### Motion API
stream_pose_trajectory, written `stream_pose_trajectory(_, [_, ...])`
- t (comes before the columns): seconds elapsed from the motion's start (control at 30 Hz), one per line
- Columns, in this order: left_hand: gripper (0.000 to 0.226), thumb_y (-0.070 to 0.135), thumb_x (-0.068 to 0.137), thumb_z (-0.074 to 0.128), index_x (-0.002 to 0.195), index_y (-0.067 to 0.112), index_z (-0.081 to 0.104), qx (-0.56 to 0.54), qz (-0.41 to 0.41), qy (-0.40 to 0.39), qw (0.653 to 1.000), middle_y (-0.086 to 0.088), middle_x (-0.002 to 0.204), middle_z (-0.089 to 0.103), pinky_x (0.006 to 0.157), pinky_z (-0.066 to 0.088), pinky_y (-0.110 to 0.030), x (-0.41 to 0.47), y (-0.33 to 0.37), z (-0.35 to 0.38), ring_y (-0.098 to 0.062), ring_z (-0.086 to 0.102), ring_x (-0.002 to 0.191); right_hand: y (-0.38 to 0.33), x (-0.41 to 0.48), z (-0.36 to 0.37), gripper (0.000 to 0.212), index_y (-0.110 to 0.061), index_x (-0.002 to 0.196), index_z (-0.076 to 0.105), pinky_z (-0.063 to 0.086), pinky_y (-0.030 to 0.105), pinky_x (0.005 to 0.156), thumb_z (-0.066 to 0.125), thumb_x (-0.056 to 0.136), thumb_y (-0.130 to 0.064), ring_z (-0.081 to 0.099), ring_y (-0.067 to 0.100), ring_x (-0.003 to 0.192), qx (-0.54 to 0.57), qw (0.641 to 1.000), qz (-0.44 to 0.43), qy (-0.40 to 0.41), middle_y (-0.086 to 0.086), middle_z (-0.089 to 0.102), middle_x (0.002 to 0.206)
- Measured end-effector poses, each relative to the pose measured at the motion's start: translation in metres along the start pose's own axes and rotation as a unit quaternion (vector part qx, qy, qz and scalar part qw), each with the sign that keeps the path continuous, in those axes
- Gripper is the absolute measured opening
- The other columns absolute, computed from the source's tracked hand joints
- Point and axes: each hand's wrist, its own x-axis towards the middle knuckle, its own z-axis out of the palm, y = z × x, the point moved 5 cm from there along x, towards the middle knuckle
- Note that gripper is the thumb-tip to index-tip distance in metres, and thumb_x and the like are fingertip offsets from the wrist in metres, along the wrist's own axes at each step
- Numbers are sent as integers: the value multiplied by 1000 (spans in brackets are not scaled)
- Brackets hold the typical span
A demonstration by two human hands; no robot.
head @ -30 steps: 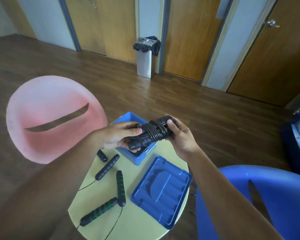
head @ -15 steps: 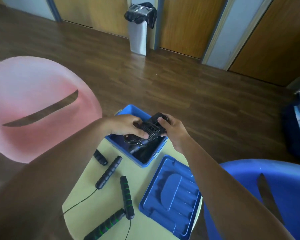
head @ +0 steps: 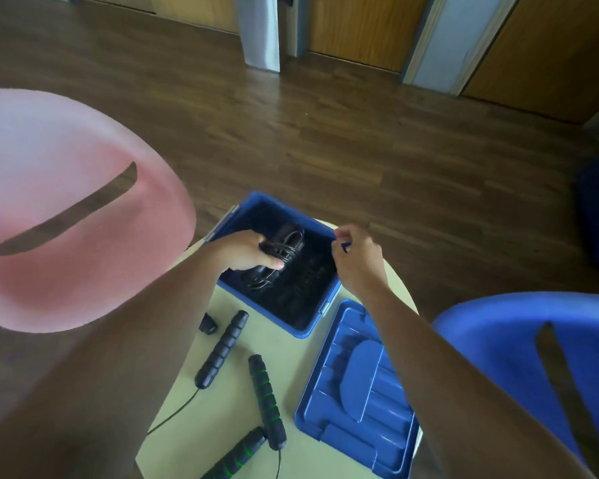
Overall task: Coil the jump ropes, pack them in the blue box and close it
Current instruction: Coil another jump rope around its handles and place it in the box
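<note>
The open blue box [head: 303, 330] stands at the far side of the small round table. My left hand [head: 244, 252] reaches into it, closed on a coiled black jump rope [head: 286, 248] that lies low inside the box. My right hand [head: 357, 262] is at the box's far right rim, fingers curled on the edge. The blue lid [head: 360, 392] lies inner side up to the right of the box. Two uncoiled ropes lie in front: a black handle [head: 222, 349] and two green-striped handles [head: 267, 401], [head: 237, 456], with thin cords trailing off.
The pale yellow table [head: 287, 354] is small, and its edge is close around the box and lid. A short black handle end [head: 208, 324] lies by my left forearm. A pink chair [head: 66, 202] stands left, a blue chair [head: 533, 357] right, a bin [head: 260, 29] by the doors.
The coiled rope, held above the box in both hands, has gone down into the box. My right hand let go of it and moved to the box's right rim.
</note>
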Motion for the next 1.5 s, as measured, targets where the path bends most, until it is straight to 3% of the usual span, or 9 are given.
stream_pose_trajectory(0.1, [43,55,77,77,95,18,66,-4,-49,8,999,-2,84,73,68,47,-32,13,-16,2,-23,67,77,9,-5,5,30,-16,122,62,46,37,99,58,94,-10,55,23,114,-63,997,-37,-7,5,55,123])
stream_pose_trajectory(0.23, [57,60,75,74,110,16,64,19,-78,5,997,-7,100,70,83,57,-40,32,-28,14,-29,68,90,16,-11,10,31,-14,121,62,45,31,92,54,93,-3,55,28,106,-104,992,-69,1,8,51,125])
stream_pose_trajectory(0.37, [69,53,79,76,130,14,51,35,-62,12,997,-2,124,60,98,46,-41,42,-23,27,-27,57,112,24,-19,14,31,-8,116,66,41,23,89,51,92,3,54,26,115,-106,989,-100,28,7,54,129])
stream_pose_trajectory(0.63, [55,44,88,72,126,14,47,67,-31,29,997,-5,115,60,87,45,-37,43,-17,36,-26,57,103,31,-36,29,23,-2,107,65,47,33,85,47,95,5,53,30,127,-95,987,-95,91,9,49,147])
stream_pose_trajectory(0.87, [53,45,85,71,126,15,55,107,-32,33,993,-4,115,65,92,48,-39,34,-10,32,-27,61,106,27,-40,27,25,-5,104,67,30,14,75,43,97,3,60,22,112,-58,994,-58,78,2,43,153])
stream_pose_trajectory(1.07, [73,47,92,62,149,9,37,126,-27,100,987,-14,140,56,93,45,-38,8,-6,18,-34,54,125,22,-53,16,20,-10,99,67,32,10,79,50,94,-2,58,18,111,-21,996,-54,73,1,58,131])
stream_pose_trajectory(1.17, [65,45,94,62,146,11,40,95,6,153,984,-16,136,58,95,47,-41,-15,-2,14,-35,56,122,17,-72,13,17,-14,99,66,35,10,78,52,94,-5,55,15,99,15,996,-53,66,-7,56,109])
stream_pose_trajectory(1.33, [48,41,95,63,134,16,51,63,36,176,982,-9,127,62,91,49,-40,-63,-3,27,-28,60,111,14,-107,15,18,-21,97,64,54,38,82,50,94,-11,58,12,89,61,997,-35,21,-12,63,96])
stream_pose_trajectory(1.5, [34,27,93,64,122,10,60,65,75,299,949,-13,120,59,91,44,-38,-117,-13,47,-33,56,111,17,-149,31,14,-23,98,64,53,32,69,50,97,-21,59,7,81,57,995,-14,-81,-11,66,92])
